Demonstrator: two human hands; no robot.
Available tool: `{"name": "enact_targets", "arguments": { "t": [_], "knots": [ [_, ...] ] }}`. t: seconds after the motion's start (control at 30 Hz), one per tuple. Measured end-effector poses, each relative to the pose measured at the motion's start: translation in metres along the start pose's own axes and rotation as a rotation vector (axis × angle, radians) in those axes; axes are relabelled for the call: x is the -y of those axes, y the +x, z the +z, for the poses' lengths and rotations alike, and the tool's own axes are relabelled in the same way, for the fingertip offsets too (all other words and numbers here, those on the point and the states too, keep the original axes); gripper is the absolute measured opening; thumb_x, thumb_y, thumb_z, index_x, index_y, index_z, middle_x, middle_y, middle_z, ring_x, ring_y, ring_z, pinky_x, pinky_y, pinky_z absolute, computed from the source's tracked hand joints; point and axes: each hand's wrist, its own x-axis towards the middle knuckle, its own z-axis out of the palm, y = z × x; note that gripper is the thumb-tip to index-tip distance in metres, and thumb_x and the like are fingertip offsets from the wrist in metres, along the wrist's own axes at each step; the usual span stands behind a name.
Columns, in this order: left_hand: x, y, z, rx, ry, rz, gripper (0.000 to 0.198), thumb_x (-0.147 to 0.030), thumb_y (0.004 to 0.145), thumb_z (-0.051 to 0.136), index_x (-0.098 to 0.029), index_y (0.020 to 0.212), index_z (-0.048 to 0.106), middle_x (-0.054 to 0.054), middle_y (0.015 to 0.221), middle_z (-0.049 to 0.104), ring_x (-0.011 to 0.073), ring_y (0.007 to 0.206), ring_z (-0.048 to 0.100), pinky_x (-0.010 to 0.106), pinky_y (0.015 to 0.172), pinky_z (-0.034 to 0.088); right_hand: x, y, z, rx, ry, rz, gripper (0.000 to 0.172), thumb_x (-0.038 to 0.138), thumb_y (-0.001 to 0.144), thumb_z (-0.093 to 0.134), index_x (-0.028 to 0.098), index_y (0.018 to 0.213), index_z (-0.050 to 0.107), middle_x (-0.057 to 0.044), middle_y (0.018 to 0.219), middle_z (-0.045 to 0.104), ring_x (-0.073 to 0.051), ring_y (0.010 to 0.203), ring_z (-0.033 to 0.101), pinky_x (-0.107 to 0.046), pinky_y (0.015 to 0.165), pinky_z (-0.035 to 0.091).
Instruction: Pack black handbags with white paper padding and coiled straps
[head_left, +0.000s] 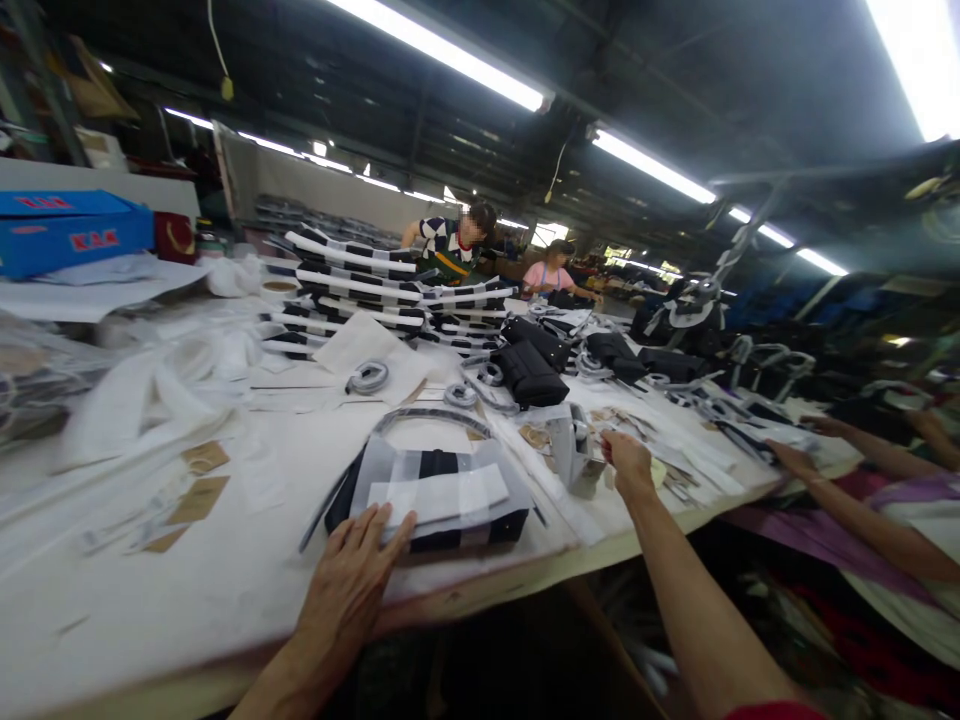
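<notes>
A black handbag point(431, 535) with a wrapped curved handle lies on the white-covered table in front of me. A pale sheet of wrapping point(457, 495) covers much of its upper face. My left hand point(360, 560) rests on the bag's near left corner, fingers stretched out. To the right of the bag stands a grey tape dispenser point(571, 445). Just beside its right end, my right hand point(628, 462) is closed with the fingertips pinched together. Whatever may be between those fingertips is too small to make out.
Stacks of wrapped black-and-white pieces point(360, 280) rise at the back. Black bags point(529, 372) and grey coiled straps point(367, 377) lie nearer. Brown cards point(199, 498) sit at left, below a blue box point(71, 235). A co-worker's arms point(862, 500) reach in from the right; two people work beyond.
</notes>
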Motion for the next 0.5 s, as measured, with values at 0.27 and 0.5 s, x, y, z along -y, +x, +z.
{"name": "enact_targets", "arguments": {
  "t": [0.27, 0.5],
  "knots": [
    [0.000, 0.001, -0.004, -0.014, -0.033, 0.014, 0.056, -0.004, 0.084, 0.045, -0.028, 0.134, 0.056, 0.014, 0.126, 0.062, 0.0293, 0.115, 0.057, 0.042, 0.094, 0.040, -0.039, -0.051, -0.010, -0.044, 0.101, 0.184, 0.029, 0.039, 0.057, 0.069, 0.022, 0.057, 0.046, 0.006, 0.045, 0.048, -0.010, 0.038, 0.043, -0.025, 0.042, 0.043],
    [-0.008, 0.006, -0.016, 0.068, -0.089, -0.063, 0.053, -0.006, 0.083, 0.051, -0.028, 0.132, 0.057, 0.014, 0.127, 0.061, 0.0284, 0.116, 0.057, 0.042, 0.095, 0.042, -0.036, -0.052, -0.029, 0.091, -0.198, 0.163, 0.018, 0.026, 0.058, 0.064, 0.023, 0.048, 0.049, 0.003, 0.040, 0.048, -0.014, 0.040, 0.046, -0.027, 0.044, 0.040]
  ]
}}
